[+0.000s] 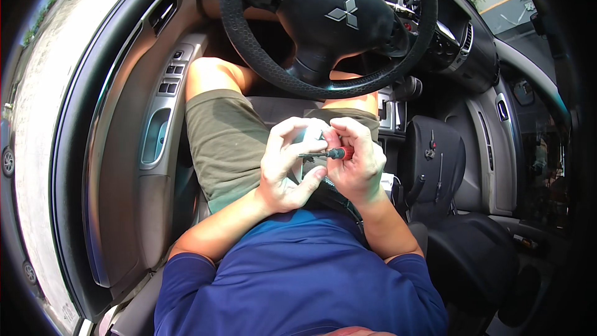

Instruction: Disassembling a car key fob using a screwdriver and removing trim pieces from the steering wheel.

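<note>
In my lap, below the steering wheel, my two hands are held close together. My right hand is closed round the red and black handle of a small screwdriver. Its thin dark shaft points left, across the palm side of my left hand. The left fingers curl toward the right fingertips, and the left thumb stretches below the shaft. A small pale thing with a dark spot shows between the fingertips of both hands. Its kind cannot be made out, as the fingers cover much of it.
I sit in a car's driver's seat. The door panel with window switches is at my left. The gear lever stands at the right. A small dark and red item and a thin rod lie on the black passenger seat.
</note>
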### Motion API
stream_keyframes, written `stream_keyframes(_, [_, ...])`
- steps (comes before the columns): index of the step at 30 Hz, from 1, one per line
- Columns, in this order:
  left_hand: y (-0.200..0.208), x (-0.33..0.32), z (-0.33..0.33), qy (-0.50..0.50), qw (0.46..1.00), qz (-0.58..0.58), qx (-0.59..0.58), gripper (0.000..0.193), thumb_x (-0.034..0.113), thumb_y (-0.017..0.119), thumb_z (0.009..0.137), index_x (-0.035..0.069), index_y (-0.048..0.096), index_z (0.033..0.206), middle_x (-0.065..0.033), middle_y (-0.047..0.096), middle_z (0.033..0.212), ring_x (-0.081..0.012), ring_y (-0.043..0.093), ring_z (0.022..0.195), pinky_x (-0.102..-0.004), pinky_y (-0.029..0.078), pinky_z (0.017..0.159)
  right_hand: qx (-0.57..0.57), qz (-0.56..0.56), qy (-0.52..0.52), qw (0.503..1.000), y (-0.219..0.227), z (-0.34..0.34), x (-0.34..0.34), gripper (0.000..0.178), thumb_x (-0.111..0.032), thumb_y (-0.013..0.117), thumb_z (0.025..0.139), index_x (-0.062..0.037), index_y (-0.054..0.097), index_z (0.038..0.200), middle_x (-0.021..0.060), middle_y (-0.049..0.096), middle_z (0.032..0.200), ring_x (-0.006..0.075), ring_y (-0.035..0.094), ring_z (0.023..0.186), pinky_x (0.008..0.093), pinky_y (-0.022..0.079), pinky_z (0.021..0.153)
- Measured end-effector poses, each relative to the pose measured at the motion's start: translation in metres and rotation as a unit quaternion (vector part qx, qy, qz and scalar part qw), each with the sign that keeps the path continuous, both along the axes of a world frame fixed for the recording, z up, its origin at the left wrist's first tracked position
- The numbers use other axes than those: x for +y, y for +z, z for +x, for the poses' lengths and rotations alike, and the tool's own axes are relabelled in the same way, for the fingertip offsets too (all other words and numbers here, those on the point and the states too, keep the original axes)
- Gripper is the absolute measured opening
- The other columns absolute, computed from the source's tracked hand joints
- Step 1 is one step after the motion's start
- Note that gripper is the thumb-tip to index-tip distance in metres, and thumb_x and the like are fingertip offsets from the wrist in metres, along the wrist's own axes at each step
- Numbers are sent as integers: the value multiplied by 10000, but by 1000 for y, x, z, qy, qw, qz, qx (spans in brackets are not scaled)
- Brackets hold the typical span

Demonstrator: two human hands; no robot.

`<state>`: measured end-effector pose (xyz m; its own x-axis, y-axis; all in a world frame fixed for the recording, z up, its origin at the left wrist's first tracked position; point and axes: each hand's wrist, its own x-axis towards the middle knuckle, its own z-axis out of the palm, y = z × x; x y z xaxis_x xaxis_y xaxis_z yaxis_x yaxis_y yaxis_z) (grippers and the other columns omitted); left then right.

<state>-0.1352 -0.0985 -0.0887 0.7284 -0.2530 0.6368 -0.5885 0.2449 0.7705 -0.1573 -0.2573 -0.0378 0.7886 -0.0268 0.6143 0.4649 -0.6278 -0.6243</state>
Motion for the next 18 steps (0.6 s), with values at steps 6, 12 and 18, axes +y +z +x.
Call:
stream_keyframes(6, [-12,-2,-5,8,989,-54,137,519,-93,690,829,0,589,1329,-157,568,1292,-242,586,1213,-385,489,1051,77,1,25,997,4,4,7,242,66,793,890,35,668,1094,42,694,812,26,591,638,191,480,588])
stream_keyframes(12, [-2,-5,-4,-102,889,-166,415,460,-24,527,961,25,484,1416,-91,599,1245,-138,620,1113,-305,522,994,180,238,64,952,-3,7,10,200,-48,824,906,15,680,1029,58,614,927,71,560,710,210,456,604])
stream_keyframes(18, [3,-2,-2,-57,936,-162,306,261,98,568,1085,17,508,1326,-133,583,1267,-195,658,1100,-391,587,966,111,-152,37,981,48,-12,-27,397,63,688,920,20,681,1315,136,559,1045,235,575,872,321,512,799])
